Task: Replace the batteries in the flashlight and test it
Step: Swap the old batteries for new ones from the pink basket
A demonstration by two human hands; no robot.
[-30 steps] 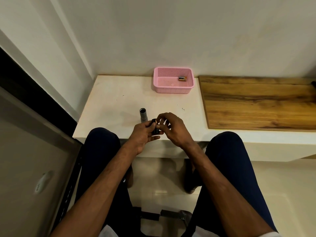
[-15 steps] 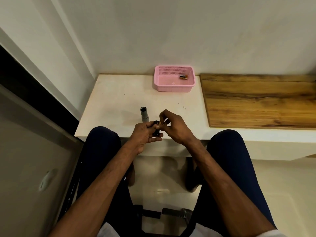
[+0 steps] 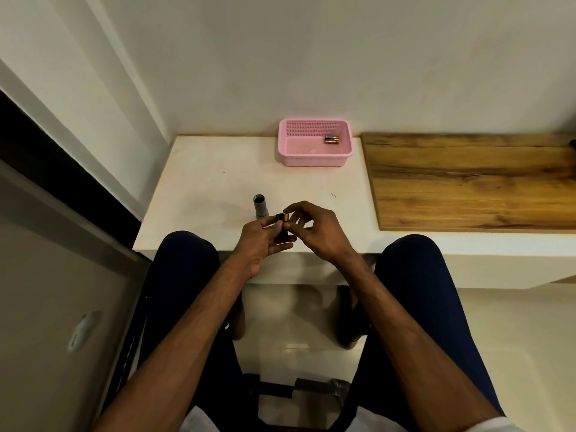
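Observation:
The grey flashlight body [image 3: 260, 207] stands upright on the white table [image 3: 218, 182], open end up, just left of my hands. My left hand [image 3: 260, 241] grips a small black battery holder [image 3: 283, 233] near the table's front edge. My right hand [image 3: 314, 230] pinches a battery [image 3: 284, 217] with a gold end at the top of that holder. Two more batteries [image 3: 331, 139] lie in the pink basket [image 3: 314, 157] at the back of the table.
A wooden board [image 3: 473, 182] covers the counter to the right. The wall runs close behind the basket, and a dark-framed panel [image 3: 62, 169] stands to the left. My knees sit under the table's front edge, with a chair base on the floor below.
My right hand's fingers have shifted from covering the holder to pinching a battery at its top. The flashlight body and basket have not moved.

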